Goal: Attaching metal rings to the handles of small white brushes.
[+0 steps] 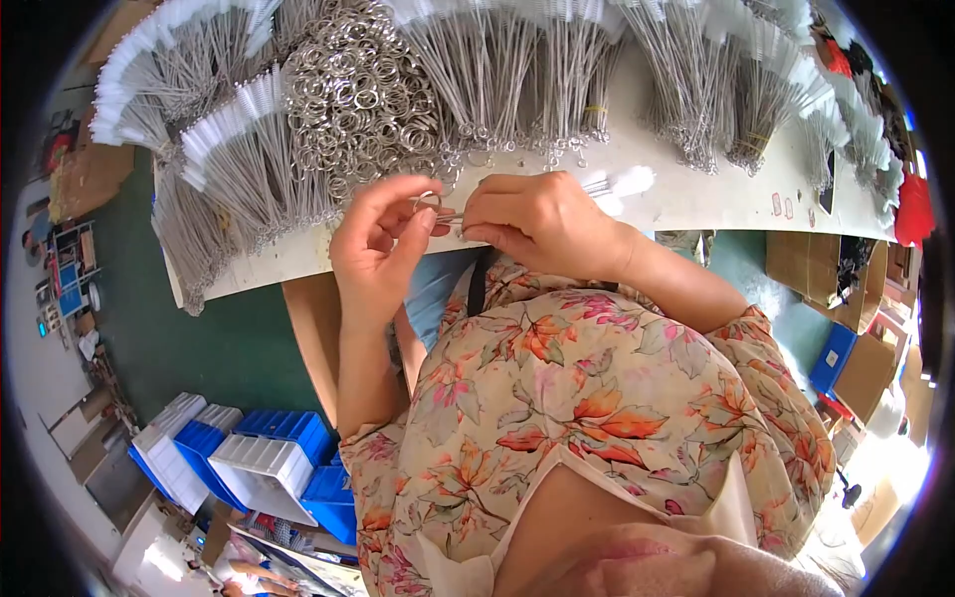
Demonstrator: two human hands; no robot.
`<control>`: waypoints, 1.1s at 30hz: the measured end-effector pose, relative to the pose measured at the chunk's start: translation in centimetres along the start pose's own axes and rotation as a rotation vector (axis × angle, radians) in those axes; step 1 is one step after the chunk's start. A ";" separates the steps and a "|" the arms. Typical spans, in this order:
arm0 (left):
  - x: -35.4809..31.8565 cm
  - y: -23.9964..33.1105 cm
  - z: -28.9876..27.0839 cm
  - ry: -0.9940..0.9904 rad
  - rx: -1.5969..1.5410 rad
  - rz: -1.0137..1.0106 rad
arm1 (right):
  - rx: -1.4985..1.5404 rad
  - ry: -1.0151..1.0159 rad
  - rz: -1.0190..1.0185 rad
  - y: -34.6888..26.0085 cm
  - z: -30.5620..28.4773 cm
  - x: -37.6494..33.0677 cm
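Near the upper centre of the frame, a metal ring sits pinched between thumb and forefinger of the left hand, beside wire stems held in curled fingers of the right hand; above, heaped rings and white-bristled brushes lie on a pale table

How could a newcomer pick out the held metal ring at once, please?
On the white table lies a big heap of metal rings. Just below it in view is the left hand. The ring it pinches is apart, held up rather than heaped.
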State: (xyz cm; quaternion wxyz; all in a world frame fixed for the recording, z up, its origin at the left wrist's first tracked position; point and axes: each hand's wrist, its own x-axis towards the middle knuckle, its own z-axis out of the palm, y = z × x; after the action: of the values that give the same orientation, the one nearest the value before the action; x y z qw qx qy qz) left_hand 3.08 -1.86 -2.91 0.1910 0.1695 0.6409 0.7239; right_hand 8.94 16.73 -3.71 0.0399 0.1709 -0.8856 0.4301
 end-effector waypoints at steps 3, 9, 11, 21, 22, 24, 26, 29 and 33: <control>0.7 1.0 -1.6 -0.146 0.185 0.156 | 0.203 -0.008 0.003 -0.1 -1.0 0.6; 2.1 2.6 -1.5 -0.281 0.227 0.268 | 0.559 -0.070 0.088 -0.2 -2.2 0.7; 2.4 2.5 -1.2 -0.302 0.245 0.296 | 0.637 -0.057 0.091 0.2 -2.1 0.8; 2.6 4.1 1.6 -0.062 0.392 0.689 | 0.931 0.172 0.321 -3.4 -5.2 2.7; 2.7 4.4 1.6 -0.083 0.422 0.747 | 0.931 0.174 0.320 -3.7 -5.1 2.9; 2.7 4.8 1.6 -0.069 0.476 0.746 | 0.908 0.235 0.273 -4.2 -5.0 3.4; 2.8 5.0 1.6 -0.051 0.528 0.743 | 0.933 0.240 0.278 -4.4 -4.8 3.8; 3.1 5.1 1.4 -0.032 0.508 0.708 | 0.946 0.225 0.267 -3.9 -4.9 4.0; 3.6 5.5 0.8 -0.067 0.432 0.652 | 0.857 0.074 0.218 -3.5 -5.4 3.9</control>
State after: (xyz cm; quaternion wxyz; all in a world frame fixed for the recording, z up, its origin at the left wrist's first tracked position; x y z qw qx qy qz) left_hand 0.04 0.06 2.69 -0.0686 0.4240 0.6845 0.5890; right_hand 6.03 17.85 3.15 -0.0485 0.0619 -0.6382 0.7658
